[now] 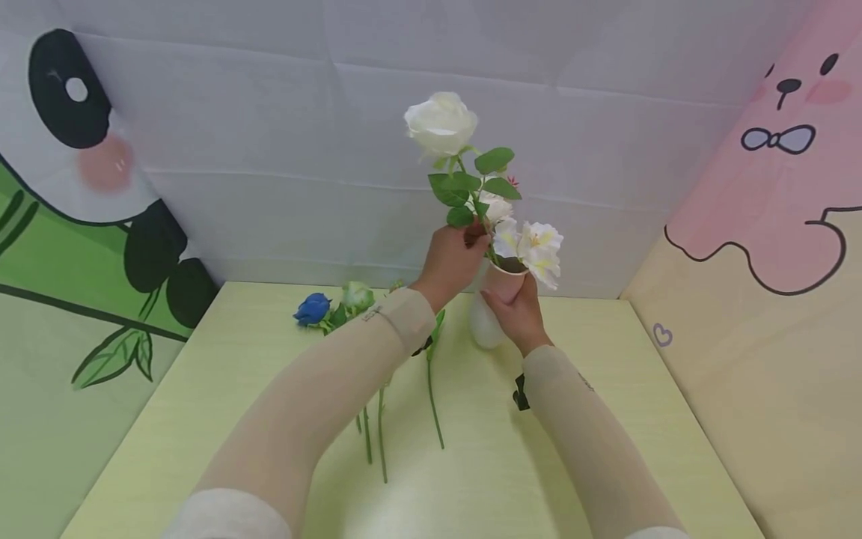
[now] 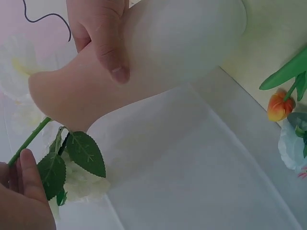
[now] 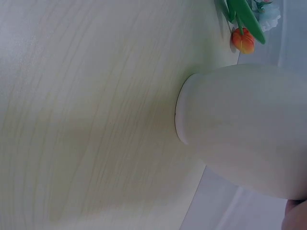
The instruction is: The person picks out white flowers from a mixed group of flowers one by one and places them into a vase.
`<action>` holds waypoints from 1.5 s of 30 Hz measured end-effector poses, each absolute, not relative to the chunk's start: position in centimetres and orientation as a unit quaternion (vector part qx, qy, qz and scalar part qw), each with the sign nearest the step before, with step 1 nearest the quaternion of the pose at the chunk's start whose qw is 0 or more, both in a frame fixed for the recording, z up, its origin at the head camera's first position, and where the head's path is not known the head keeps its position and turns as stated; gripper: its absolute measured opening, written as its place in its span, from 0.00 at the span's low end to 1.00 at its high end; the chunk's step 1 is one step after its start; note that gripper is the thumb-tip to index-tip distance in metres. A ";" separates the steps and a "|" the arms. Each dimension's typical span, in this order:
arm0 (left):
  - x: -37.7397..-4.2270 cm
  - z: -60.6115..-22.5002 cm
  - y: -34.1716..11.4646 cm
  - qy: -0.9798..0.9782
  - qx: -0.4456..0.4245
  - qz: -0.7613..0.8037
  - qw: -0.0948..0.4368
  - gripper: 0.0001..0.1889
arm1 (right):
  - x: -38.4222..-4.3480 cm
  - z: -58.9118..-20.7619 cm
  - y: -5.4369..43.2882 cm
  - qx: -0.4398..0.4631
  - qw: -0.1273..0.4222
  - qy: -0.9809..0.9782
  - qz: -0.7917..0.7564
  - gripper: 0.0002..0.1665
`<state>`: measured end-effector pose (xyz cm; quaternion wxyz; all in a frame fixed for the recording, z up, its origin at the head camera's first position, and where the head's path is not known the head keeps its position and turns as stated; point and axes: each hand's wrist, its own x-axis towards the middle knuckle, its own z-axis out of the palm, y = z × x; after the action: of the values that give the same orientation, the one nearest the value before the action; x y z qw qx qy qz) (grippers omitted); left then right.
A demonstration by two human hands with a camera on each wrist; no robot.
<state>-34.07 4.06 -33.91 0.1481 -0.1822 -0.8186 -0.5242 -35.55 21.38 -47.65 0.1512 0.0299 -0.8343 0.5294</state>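
My left hand [image 1: 451, 258] pinches the green stem of a tall white rose [image 1: 441, 123] at the mouth of a vase [image 1: 486, 322]. In the left wrist view, the stem [image 2: 31, 139] slants between left-hand fingers [image 2: 31, 175] and the vase rim. My right hand [image 1: 518, 318] grips the vase by its narrow neck, thumb across the front. The vase is pinkish at the neck and white at the round body, its base close over the table in the right wrist view. White flowers with yellow centres [image 1: 539, 251] lean out over the rim on the right.
On the table [image 1: 572, 449], left of the vase, lie a blue rose [image 1: 312, 308], a pale green flower [image 1: 357, 297] and several stems, partly hidden by the left sleeve. An orange tulip [image 3: 243, 40] lies near the back edge. A pale cloth wall [image 1: 269, 150] stands behind.
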 end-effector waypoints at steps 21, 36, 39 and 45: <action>-35.2 -32.1 5.8 -0.884 -0.195 -0.417 0.088 0.11 | -35.7 -47.7 21.5 0.015 0.134 -0.840 0.526 0.54; -35.0 -33.1 6.7 -0.896 -0.200 -0.388 0.087 0.08 | -35.5 -47.5 21.3 0.019 0.123 -0.837 0.533 0.54; -35.1 -33.3 6.8 -0.903 -0.192 -0.374 0.084 0.08 | -35.7 -47.7 21.3 0.026 0.128 -0.836 0.532 0.54; -35.0 -33.5 6.9 -0.902 -0.182 -0.386 0.067 0.08 | -35.9 -48.0 21.6 0.027 0.122 -0.843 0.523 0.54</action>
<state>-35.00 6.86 -33.53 0.0666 -0.1815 -0.9021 -0.3859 -35.85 21.55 -47.99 0.1224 0.0268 -0.8429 0.5233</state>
